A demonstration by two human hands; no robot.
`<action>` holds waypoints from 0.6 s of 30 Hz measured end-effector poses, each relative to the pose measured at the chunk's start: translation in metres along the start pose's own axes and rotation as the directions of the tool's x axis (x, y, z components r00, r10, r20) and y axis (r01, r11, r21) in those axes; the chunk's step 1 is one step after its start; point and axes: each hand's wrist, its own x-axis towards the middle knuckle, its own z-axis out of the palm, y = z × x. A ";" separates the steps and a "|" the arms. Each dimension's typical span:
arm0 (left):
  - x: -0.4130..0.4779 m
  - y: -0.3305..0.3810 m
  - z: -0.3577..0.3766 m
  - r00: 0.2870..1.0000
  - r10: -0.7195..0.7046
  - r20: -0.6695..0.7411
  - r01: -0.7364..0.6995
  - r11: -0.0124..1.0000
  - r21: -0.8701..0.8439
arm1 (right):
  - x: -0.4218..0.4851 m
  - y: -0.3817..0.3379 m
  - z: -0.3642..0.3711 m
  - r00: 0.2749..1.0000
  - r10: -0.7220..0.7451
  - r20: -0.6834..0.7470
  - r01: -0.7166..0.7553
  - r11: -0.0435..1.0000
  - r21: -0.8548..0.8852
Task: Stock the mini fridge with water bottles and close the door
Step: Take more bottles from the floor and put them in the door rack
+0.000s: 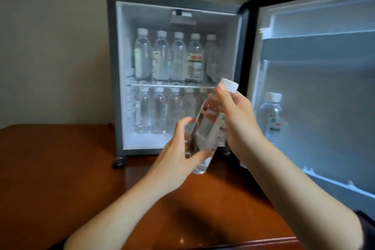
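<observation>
A clear water bottle (211,119) with a white cap is tilted in front of the open mini fridge (113,67). My left hand (178,152) grips its lower end with thumb and fingers. My right hand (237,122) holds its upper body just under the cap. Inside the fridge, several bottles (168,57) stand on the wire shelf (162,85), and several more (158,113) stand on the floor below. One bottle (272,115) stands in the lower rack of the open door (316,87) at the right.
The fridge stands on a polished brown wooden table (60,168) against a beige wall (50,46). The door swings out to the right over the table's edge. The door's upper rack (324,26) holds nothing.
</observation>
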 end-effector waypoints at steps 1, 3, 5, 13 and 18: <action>0.006 0.005 0.012 1.000 0.010 0.023 -0.009 0.999 -0.032 | 0.003 -0.003 -0.011 0.999 -0.025 -0.030 0.024 0.999 -0.027; 0.018 0.014 0.034 0.998 0.023 0.062 -0.018 0.996 -0.089 | 0.008 -0.007 -0.033 0.994 -0.068 -0.086 0.062 0.996 -0.066; 0.030 0.022 0.054 0.994 0.035 0.101 -0.021 0.991 -0.129 | 0.012 -0.011 -0.054 0.985 -0.095 -0.146 0.079 0.990 -0.113; 0.059 0.056 0.122 0.989 0.125 0.074 -0.112 0.980 -0.163 | 0.031 -0.028 -0.119 0.922 -0.238 -0.305 0.157 0.951 -0.267; 0.061 0.067 0.144 0.986 0.156 0.058 -0.145 0.976 -0.165 | 0.037 -0.031 -0.139 0.886 -0.327 -0.329 0.207 0.913 -0.352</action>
